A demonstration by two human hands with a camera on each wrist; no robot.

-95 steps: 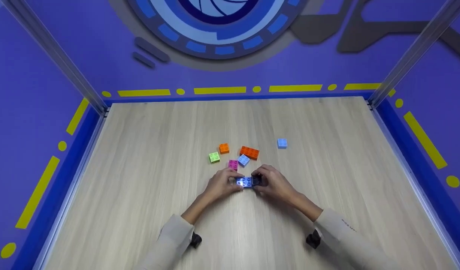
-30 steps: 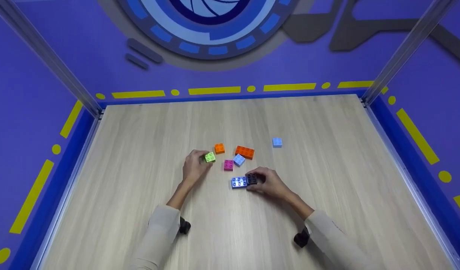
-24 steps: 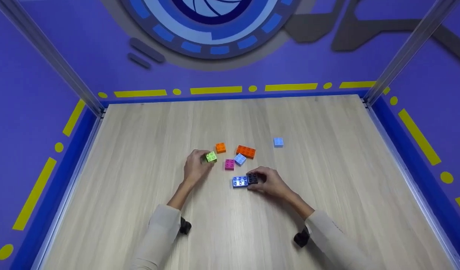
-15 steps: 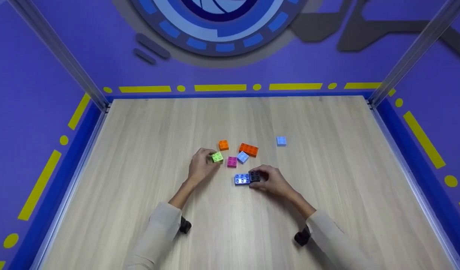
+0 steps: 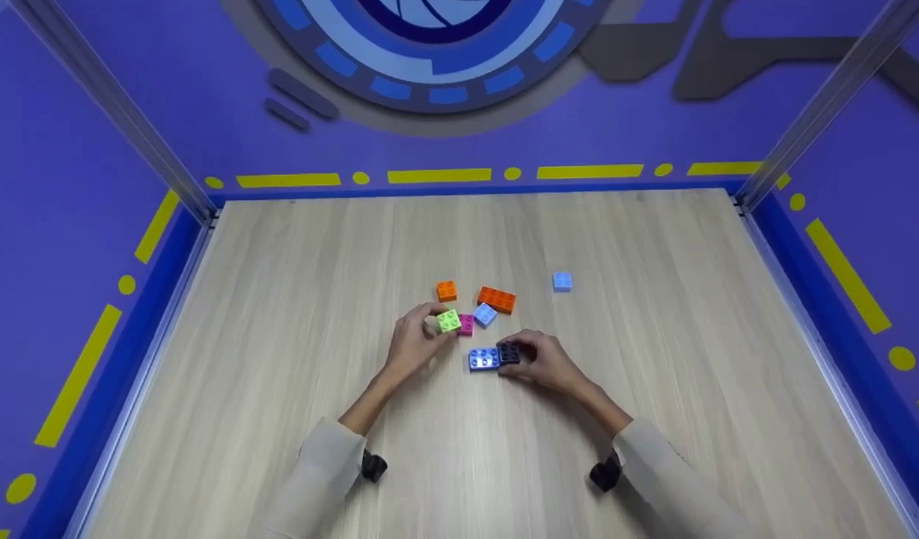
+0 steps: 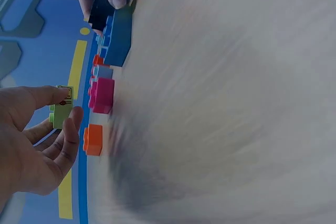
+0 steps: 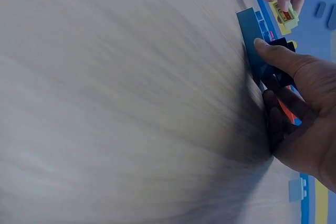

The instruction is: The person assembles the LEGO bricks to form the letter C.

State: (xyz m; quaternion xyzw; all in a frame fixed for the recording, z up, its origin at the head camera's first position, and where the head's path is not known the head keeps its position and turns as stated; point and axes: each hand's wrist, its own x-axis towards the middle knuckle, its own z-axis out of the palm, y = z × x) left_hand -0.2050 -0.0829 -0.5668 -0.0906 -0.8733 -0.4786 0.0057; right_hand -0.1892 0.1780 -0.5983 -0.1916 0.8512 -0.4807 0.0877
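Observation:
My left hand (image 5: 416, 340) pinches a lime green toy brick (image 5: 449, 321) between thumb and fingers. That brick is off the table, and its side carries a small print, seen in the left wrist view. From the head it partly covers a magenta brick (image 5: 467, 324). My right hand (image 5: 545, 363) grips a black brick (image 5: 509, 352), which sits on the right end of a longer blue brick (image 5: 483, 359). In the right wrist view the thumb presses against the side of the blue brick (image 7: 251, 35). The blue brick's left studs are bare.
Beyond the hands lie a small orange brick (image 5: 446, 290), a longer red-orange brick (image 5: 497, 299) and a light blue brick (image 5: 486, 315) touching it. Another light blue brick (image 5: 562, 282) lies apart at the right. Purple walls surround the wooden table (image 5: 317, 262).
My left hand has let go of the blue brick, taken the lime green brick from the table and carried it right, towards the magenta one. The right hand keeps its grip.

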